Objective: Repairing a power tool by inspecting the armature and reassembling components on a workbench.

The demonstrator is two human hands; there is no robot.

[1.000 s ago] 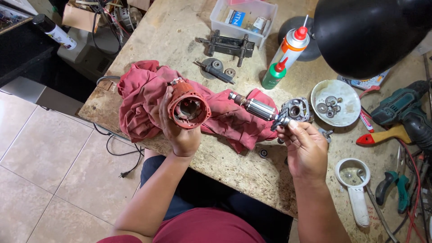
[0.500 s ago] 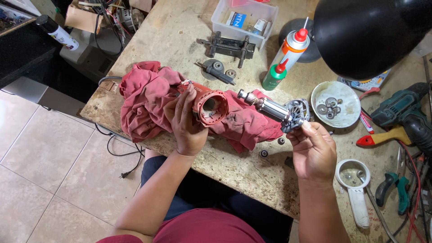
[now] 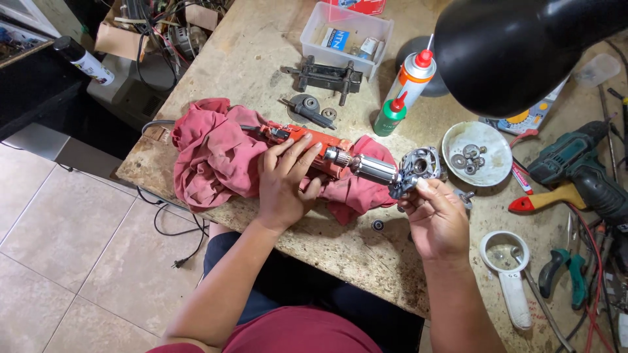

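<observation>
My left hand grips the orange motor housing of a taken-apart power tool, lying sideways on a red rag. My right hand holds the grey metal gear head with its armature shaft. The shaft's left end sits in the mouth of the orange housing. The tool's cable runs off under the rag to the left.
On the workbench stand a spray can, a green bottle, a clear plastic box, a metal puller, a white bowl of small parts, a green drill and a magnifier. A black lamp head overhangs the right.
My left hand turned the orange housing from facing up to lying sideways. My right hand brought the armature and gear head left into the housing's open end.
</observation>
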